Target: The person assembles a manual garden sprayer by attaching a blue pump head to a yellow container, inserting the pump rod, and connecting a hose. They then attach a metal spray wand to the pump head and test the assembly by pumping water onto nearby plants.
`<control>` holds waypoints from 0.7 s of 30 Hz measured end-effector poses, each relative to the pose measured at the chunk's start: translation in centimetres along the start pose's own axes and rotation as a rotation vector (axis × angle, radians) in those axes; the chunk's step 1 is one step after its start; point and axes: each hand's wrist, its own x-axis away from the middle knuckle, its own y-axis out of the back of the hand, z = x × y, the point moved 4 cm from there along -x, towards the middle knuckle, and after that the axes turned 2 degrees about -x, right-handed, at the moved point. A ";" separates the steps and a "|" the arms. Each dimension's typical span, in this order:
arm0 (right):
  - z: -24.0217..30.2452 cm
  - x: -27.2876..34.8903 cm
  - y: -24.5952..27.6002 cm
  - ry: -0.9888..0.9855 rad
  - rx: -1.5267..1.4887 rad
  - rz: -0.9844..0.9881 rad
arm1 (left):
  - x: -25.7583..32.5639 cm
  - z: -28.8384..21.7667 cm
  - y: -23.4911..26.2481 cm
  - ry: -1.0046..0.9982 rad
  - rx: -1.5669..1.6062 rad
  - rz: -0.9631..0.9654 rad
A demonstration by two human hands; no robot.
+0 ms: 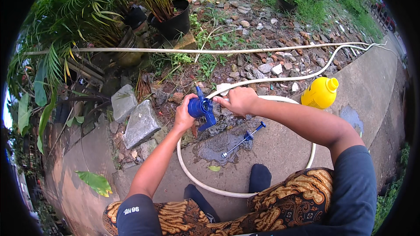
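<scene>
My left hand (183, 112) is wrapped round a blue sprayer head (202, 107) with a nozzle at its top and a trigger below. Close beside it, my right hand (240, 100) is closed on a cream garden hose (280, 98), with thumb and fingertips at the open side of the sprayer head. Whether the hose touches the head is hard to make out. Below my hands, a pump rod (243, 140) with a blue handle lies on wet concrete. A yellow sprayer bottle (318, 94) stands uncapped to the right of my right forearm.
The hose loops on the concrete path (280, 148) round my feet. Grey stone blocks (142, 124) lie at left, beside a fallen leaf (94, 183). Beyond are rubble, a long pale pole (218, 52) and potted plants (173, 21). A wet patch (351, 118) marks the path at right.
</scene>
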 end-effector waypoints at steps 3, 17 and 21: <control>-1.8 -0.6 -0.2 -0.035 -0.046 -0.097 | -1.0 -0.9 1.0 -0.120 -0.098 0.009; -5.2 -1.1 -2.4 -0.171 0.065 0.039 | -4.7 -4.4 4.4 -0.292 -1.125 0.323; -5.1 -1.1 -2.6 -0.158 0.071 0.049 | -5.1 -4.4 4.9 -0.285 -1.184 0.328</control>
